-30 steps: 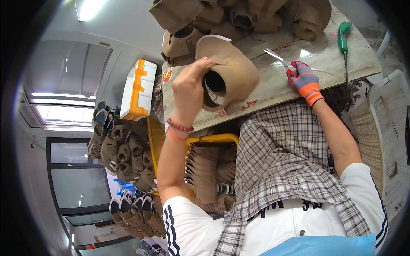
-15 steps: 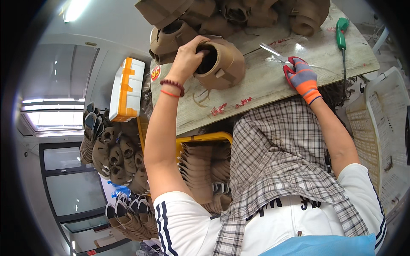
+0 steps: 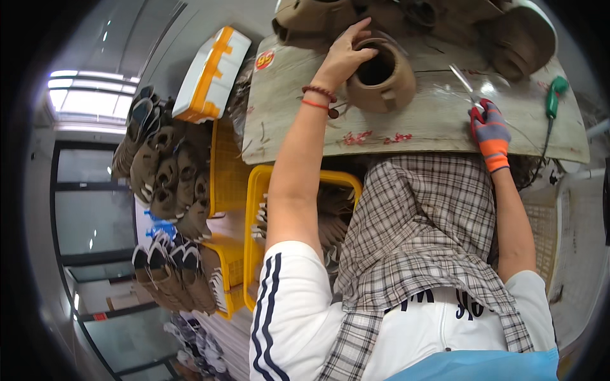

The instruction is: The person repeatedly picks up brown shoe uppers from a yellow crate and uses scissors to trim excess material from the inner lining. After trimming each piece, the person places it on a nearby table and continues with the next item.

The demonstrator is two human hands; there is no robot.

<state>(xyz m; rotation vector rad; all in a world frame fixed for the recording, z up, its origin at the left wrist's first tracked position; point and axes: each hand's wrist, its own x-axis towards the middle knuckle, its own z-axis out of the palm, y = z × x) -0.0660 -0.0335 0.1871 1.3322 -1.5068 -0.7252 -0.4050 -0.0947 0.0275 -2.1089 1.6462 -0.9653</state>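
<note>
A brown shoe upper (image 3: 389,95) stands on the table with its round opening facing me. Beside that opening is my bare left hand (image 3: 348,56), thumb and fingers spread apart at the rim and not closed round it. Whether the fingertips touch the upper I cannot tell. My right hand (image 3: 491,132), in a grey, orange and red work glove, is closed on a pair of scissors (image 3: 463,80). Their blades point away from me over the tabletop, and the glove covers most of the handles.
More brown uppers (image 3: 438,25) are piled along the far side of the table (image 3: 292,127). A green corded tool (image 3: 555,96) lies at the right. A white and orange box (image 3: 213,76), yellow crates (image 3: 229,168) and stacked shoes (image 3: 166,155) are at the left; a pale basket (image 3: 575,241) is at the right.
The view has shifted, so the table sits higher and farther right. My left hand's fingers have come off the upper's rim and opening and spread. The right hand still holds the scissors.
</note>
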